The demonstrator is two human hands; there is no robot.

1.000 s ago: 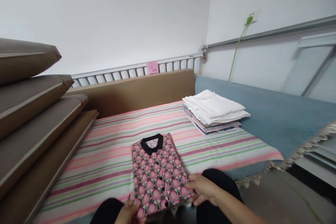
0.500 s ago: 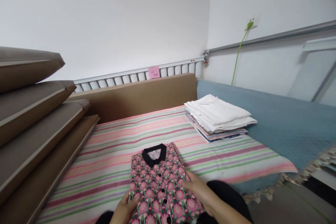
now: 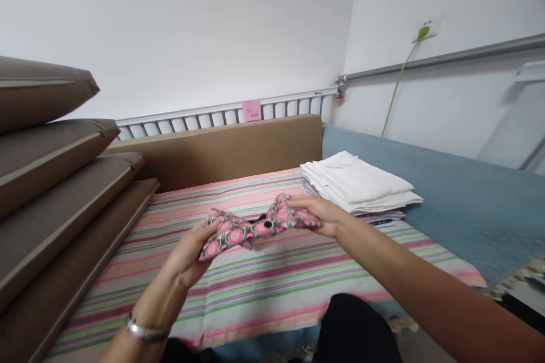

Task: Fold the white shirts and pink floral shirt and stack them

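Note:
Both hands hold a pink floral shirt (image 3: 255, 229) raised above the striped cloth (image 3: 272, 272). My left hand (image 3: 198, 244) grips its left side, thumb on top. On the other side, my right hand (image 3: 320, 214) is closed on the right part of the shirt. The fabric sags and bunches between the hands, and most of its dark collar is hidden behind the near edge. A silver bracelet (image 3: 146, 330) circles my left wrist.
A stack of folded white clothes (image 3: 357, 181) lies at the right on the cloth, beside a blue cover (image 3: 460, 193). Brown cushions (image 3: 63, 210) are piled at the left. A brown panel (image 3: 230, 153) stands at the back before a white radiator (image 3: 191, 120).
The folded shirt was lying flat near my lap. Both hands have lifted it and carried it forward, away from me, and its near edge now faces me.

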